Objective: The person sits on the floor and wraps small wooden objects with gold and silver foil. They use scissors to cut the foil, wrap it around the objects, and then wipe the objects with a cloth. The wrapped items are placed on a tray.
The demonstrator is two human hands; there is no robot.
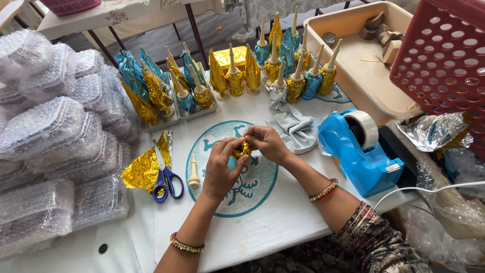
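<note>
A: Hands first, from the head camera: your left hand (221, 167) and right hand (266, 143) are both closed around one small gold-foil-wrapped piece (242, 150), pinched between the fingertips above the round teal print on the white cloth-covered surface (283, 217).

B: How far along does your work look?

A: Well along, I'd judge. Many gold and blue foil-wrapped cones with cream pointed tips (283, 65) stand at the far edge. One bare cream pointed piece (193, 174) lies unwrapped just beside your left hand, near the blue-handled scissors (164, 177) resting on a crumpled gold foil sheet (144, 169).

B: And on your right?

A: A blue tape dispenser (359, 149), untouched.
</note>
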